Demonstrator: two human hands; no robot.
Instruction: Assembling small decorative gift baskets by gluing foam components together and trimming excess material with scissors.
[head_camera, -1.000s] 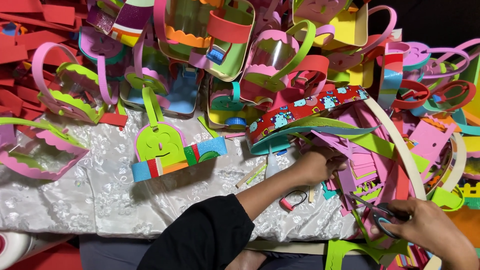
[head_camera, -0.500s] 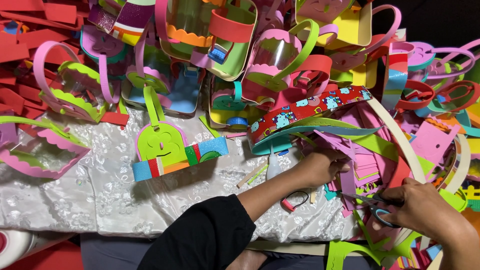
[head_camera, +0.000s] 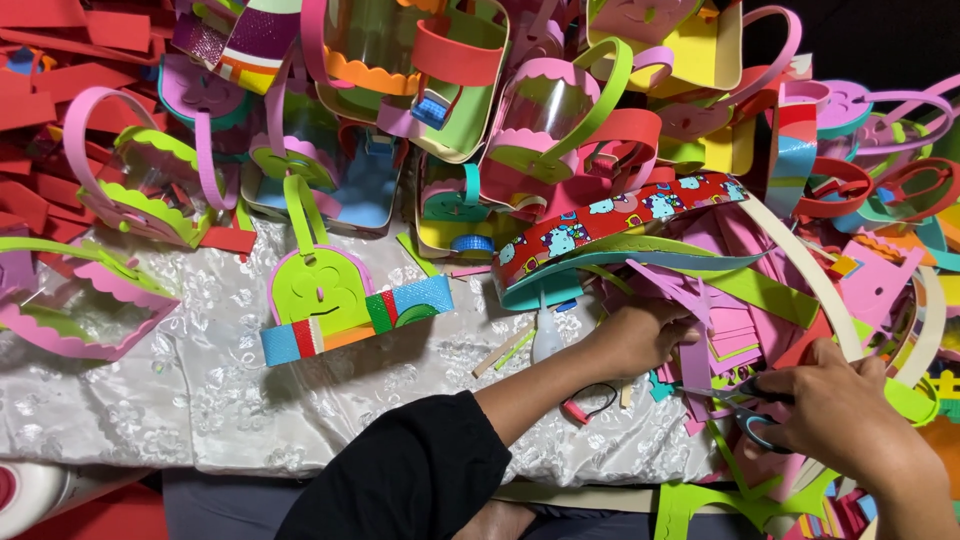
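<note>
Scissors (head_camera: 745, 415) half-hidden in right hand (head_camera: 850, 420) grip; left hand (head_camera: 640, 335) fingers buried under foam sheets (head_camera: 740, 320).

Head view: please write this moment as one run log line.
left hand: on purple foam strip | right hand: holds scissors | surface: white cloth | around: foam baskets

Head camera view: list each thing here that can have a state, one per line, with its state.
left hand: reaching into the foam sheets, fingers curled on a purple piece
right hand: gripping scissors
scissors: held, blades on the purple foam strip
glue bottle: lying on the white cloth
green foam bag: lying flat
</note>
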